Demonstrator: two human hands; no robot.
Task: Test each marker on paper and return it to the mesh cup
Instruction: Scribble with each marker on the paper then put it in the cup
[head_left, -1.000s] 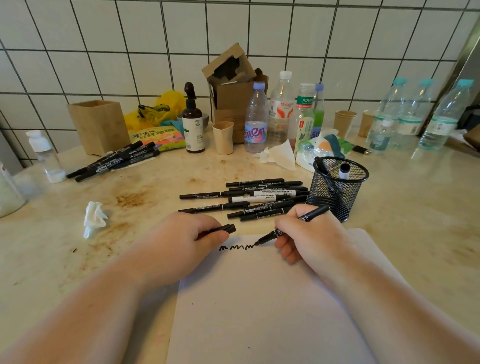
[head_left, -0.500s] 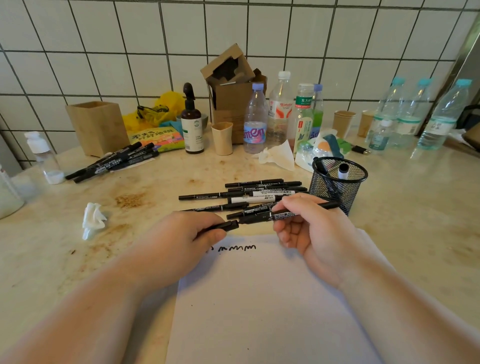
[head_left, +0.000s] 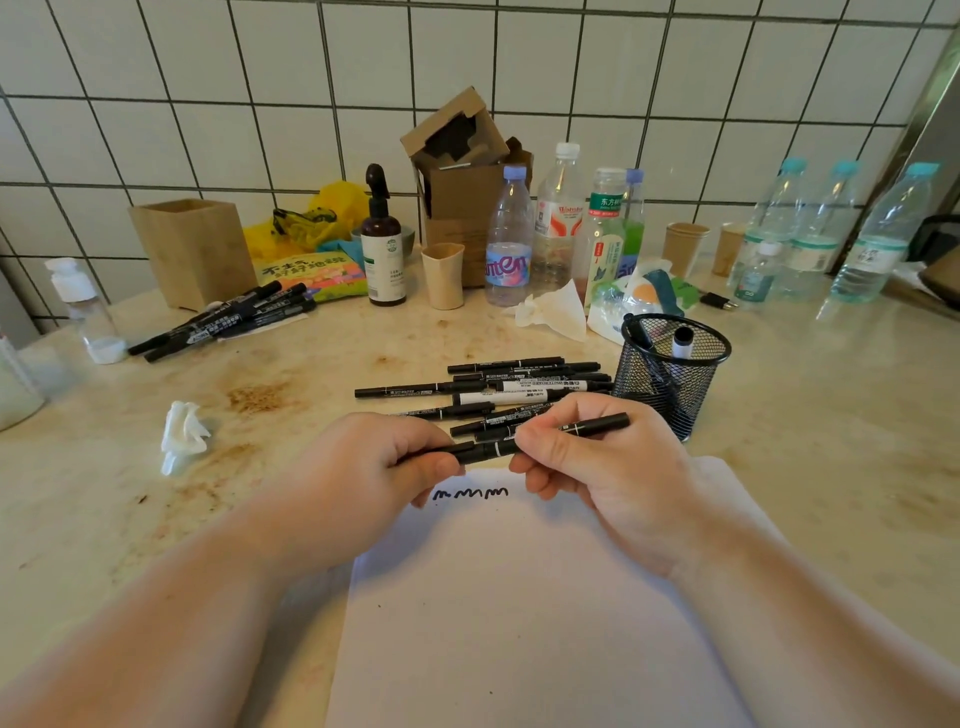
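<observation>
A black marker (head_left: 592, 427) is held level above the top edge of the white paper (head_left: 519, 597). My right hand (head_left: 597, 467) grips its barrel. My left hand (head_left: 374, 467) pinches the cap (head_left: 465, 451), which sits on the marker's left end. A black squiggle (head_left: 470, 493) is drawn on the paper just below both hands. Several black and white markers (head_left: 509, 387) lie in a pile behind my hands. The black mesh cup (head_left: 670, 374) stands right of the pile with two markers inside.
A second bunch of black markers (head_left: 223, 325) lies at the back left by a wooden box (head_left: 192, 249). Bottles (head_left: 509, 239), paper cups, a cardboard box and crumpled tissues (head_left: 182, 434) crowd the back of the stained counter along the tiled wall.
My right hand lifted the marker off the paper after drawing the squiggle and turned it level. My left hand brought the cap onto its tip.
</observation>
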